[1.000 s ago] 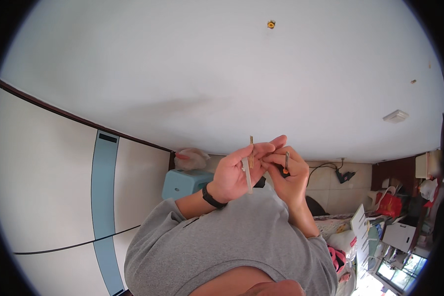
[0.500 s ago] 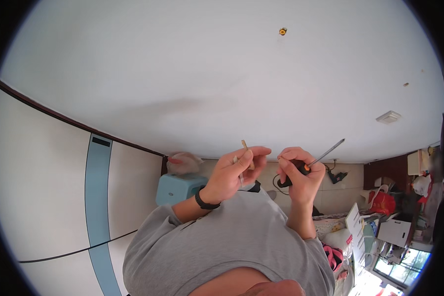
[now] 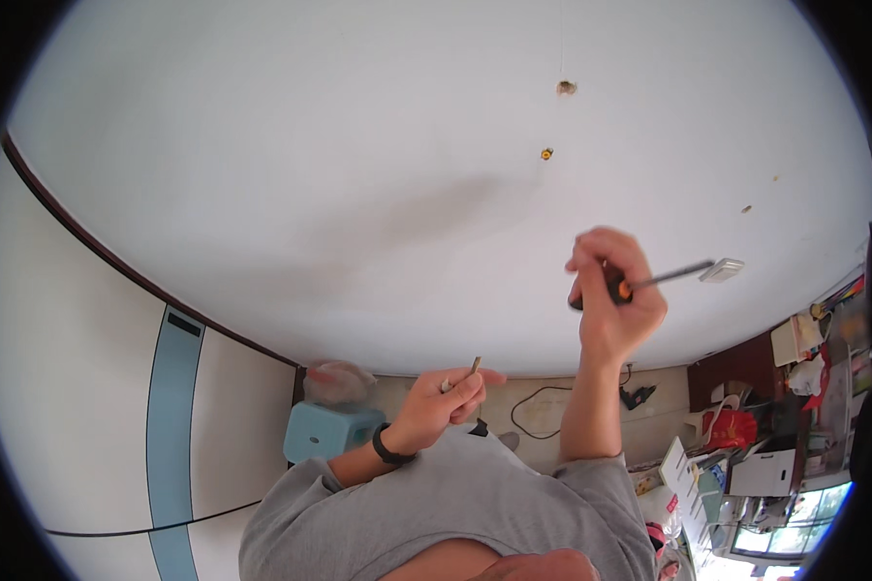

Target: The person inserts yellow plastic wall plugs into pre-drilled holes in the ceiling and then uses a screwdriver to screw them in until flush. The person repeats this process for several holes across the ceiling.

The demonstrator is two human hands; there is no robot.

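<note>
My right hand (image 3: 618,290) is raised in front of the white wall (image 3: 407,126), its fingers wrapped round a screwdriver. The screwdriver's shaft (image 3: 673,274) points right, and its black and orange handle (image 3: 618,286) lies in the palm. Whether the thumb and forefinger also pinch something small, I cannot make out. Lower down, my left hand (image 3: 434,407) is closed round a slim brass-coloured piece (image 3: 476,365) that sticks up past the thumb. A pale bit (image 3: 446,385) shows between its fingers. Above the right hand, a yellow wall plug (image 3: 546,154) sits in the wall.
A rough hole (image 3: 566,88) is above the plug. On the right are a wall switch (image 3: 722,270) and a small mark (image 3: 746,209). Below stand a light-blue stool (image 3: 322,434) with a plastic bag (image 3: 339,382) behind, a power drill (image 3: 636,397) with its cable, and a red bag (image 3: 731,428).
My right hand has risen with the screwdriver toward the wall, away from the left. My left hand appears lower in view, its fingers curled tighter. The view has tilted up, showing the upper hole.
</note>
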